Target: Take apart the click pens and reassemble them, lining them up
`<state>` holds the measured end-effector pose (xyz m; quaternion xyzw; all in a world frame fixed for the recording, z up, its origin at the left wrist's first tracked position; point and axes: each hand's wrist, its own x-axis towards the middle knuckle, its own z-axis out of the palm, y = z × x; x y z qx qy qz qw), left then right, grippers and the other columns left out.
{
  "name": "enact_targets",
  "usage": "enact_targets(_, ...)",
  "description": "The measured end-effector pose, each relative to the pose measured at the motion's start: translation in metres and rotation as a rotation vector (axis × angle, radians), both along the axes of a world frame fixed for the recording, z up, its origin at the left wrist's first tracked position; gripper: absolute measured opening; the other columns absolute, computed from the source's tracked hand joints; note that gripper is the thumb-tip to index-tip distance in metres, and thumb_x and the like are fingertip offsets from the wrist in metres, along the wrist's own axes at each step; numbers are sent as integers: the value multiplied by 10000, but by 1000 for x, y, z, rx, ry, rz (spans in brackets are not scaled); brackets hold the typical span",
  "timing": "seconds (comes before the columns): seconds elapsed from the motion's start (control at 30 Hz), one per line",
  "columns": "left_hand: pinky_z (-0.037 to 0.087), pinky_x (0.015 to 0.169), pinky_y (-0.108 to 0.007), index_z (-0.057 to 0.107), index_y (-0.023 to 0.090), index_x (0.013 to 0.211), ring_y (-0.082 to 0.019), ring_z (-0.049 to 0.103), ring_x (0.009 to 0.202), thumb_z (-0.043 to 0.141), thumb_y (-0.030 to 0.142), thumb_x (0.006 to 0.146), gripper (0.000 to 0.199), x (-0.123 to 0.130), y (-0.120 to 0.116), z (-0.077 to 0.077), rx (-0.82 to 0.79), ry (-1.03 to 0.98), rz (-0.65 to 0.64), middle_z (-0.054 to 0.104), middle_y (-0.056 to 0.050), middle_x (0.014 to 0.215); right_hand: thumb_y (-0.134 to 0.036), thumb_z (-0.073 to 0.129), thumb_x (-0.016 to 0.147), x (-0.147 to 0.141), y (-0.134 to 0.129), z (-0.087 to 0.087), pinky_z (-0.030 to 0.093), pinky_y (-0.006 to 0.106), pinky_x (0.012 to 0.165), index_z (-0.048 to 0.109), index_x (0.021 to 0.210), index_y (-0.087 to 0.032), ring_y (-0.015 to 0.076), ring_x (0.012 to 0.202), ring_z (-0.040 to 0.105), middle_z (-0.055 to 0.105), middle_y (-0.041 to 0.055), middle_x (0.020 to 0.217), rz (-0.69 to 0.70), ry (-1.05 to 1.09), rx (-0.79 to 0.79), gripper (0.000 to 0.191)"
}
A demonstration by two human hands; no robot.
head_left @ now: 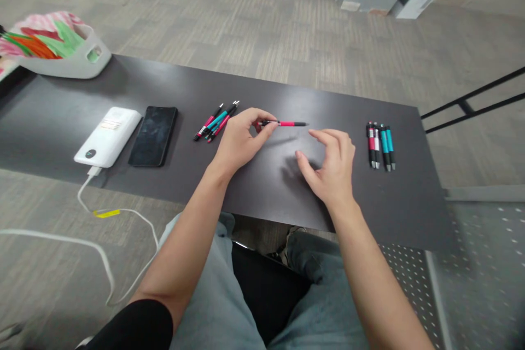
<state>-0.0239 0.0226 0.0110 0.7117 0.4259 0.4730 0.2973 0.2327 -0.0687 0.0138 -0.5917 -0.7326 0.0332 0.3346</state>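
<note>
One red-and-black pen (286,123) is gripped in the head view, raised over the tabletop (254,180) and lying roughly level. The left hand (240,139) pinches one end between thumb and fingers; the opposite end projects toward the right hand (335,167), which is empty, its thumb and fingers spread wide. The step in hand appears to be a one-handed hold, with the right hand near the free end but not touching it. Grasping that end would call for the right thumb and fingers to close around the slim barrel while the left pinch remains steady. Position of other pens: a loose, overlapping pile (217,122) beside the left hand; a side-by-side row (384,147) beyond the right.
</note>
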Motion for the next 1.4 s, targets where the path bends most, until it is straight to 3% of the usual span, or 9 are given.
enact_targets(0.13, 514, 679, -364, 956, 278, 1032, -186, 628, 688, 1024, 584, 1082, 317, 32, -19, 6, -47, -196, -150, 891, -28, 924, -394, 681, 1238, -21, -9, 15, 537, 741, 1408, 665, 1823, -363, 510, 1728, 660, 709, 227, 1837, 17, -58, -162, 586)
enact_targets(0.3, 545, 711, -366, 936, 282, 1282, -215, 726, 795, 1071, 879, 971, 686, 44, -26, 7, -133, -347, -249, 852, -51, 980, -638, 682, 1230, -25, 1, 14, 656, 516, 1028, 743, 1353, -379, 310, 997, 726, 771, 46, 1107, 166, 782, -357, 293)
enact_targets(0.4, 507, 717, -383, 929, 280, 1195, -207, 643, 742, 844, 993, 1108, 722, 39, -20, 0, -130, -272, -148, 788, -43, 913, -866, 703, 1119, -11, 6, 26, 510, 448, 739, 473, 845, -341, 242, 677, 348, 312, -41, 741, 354, 1242, -311, 635)
enact_targets(0.53, 478, 712, -385, 923, 281, 1072, -214, 612, 720, 742, 1015, 1157, 760, 36, -16, -6, -109, -162, -58, 733, -31, 819, -1244, 394, 1030, 6, 7, 50, 400, 458, 719, 182, 757, -295, 246, 687, 165, 85, -49, 725, 271, 1311, -151, 1010)
enact_targets(0.67, 451, 672, -371, 924, 267, 1027, -203, 595, 693, 779, 1024, 1124, 777, 39, -18, -7, -101, -118, -73, 738, -27, 787, -1295, 426, 938, 12, 4, 53, 366, 477, 698, 171, 684, -315, 274, 708, 141, -34, -37, 712, 127, 1363, -122, 1044)
enact_targets(0.9, 492, 687, -368, 927, 270, 1004, -220, 676, 755, 798, 1013, 1107, 762, 42, -21, -8, -89, -91, -130, 837, -66, 869, -1061, 678, 1059, 22, 1, 33, 338, 505, 793, 442, 722, -323, 313, 784, 221, 95, 5, 711, 110, 1203, -46, 845)
enact_targets(1.17, 598, 766, -361, 955, 273, 1194, -213, 746, 770, 1122, 841, 903, 660, 47, -26, -3, -135, -150, -350, 896, -52, 952, -1245, 674, 910, 14, 6, 25, 438, 506, 804, 464, 748, -330, 289, 776, 204, 121, -21, 711, 309, 1446, -14, 952)
enact_targets(1.3, 612, 745, -344, 960, 264, 1250, -205, 790, 768, 1199, 685, 884, 607, 51, -31, -6, -176, -211, -452, 928, -55, 985, -1018, 682, 1107, 1, 6, 32, 583, 513, 877, 286, 750, -302, 291, 781, 363, 257, 3, 765, 188, 1493, -89, 893)
enact_targets(1.4, 589, 692, -340, 942, 252, 1100, -189, 762, 699, 1123, 732, 989, 524, 52, -33, -8, -187, -266, -373, 889, -46, 898, -953, 602, 1170, 0, 9, 36, 679, 505, 991, 426, 825, -309, 305, 991, 640, 571, 68, 950, 40, 1196, -210, 751)
